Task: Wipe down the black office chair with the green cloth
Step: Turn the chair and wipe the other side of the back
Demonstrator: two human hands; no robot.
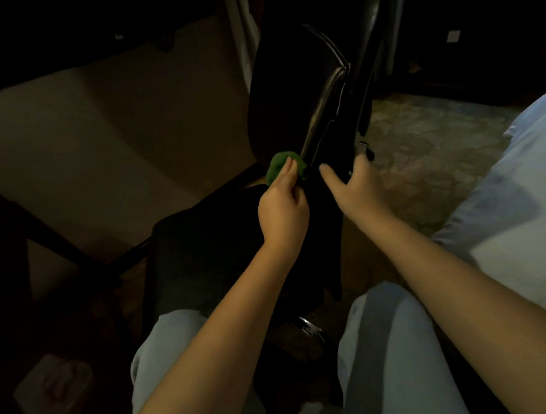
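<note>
- The chair [317, 99] stands just ahead of the person's knees, its glossy back rising up the middle of the view.
- The left hand [284, 213] has its fingers curled round the bunched cloth [278, 168], pressing it to the lower left side of the chair back, near where back meets seat.
- The right hand [360, 192] grips the back's edge low down, thumb spread on the near face and fingers wrapped round the far side.
- The step in hand looks like wiping the lower back panel. The right-hand brace matters, since the chair would likely swivel under pressure.
- A bunched cloth touches little surface. Spread flatter under the palm, it should clean more per pass.
- The light is dim and dust on black is hard to spot, so long overlapping strokes along the seam are safer than judging by eye.
</note>
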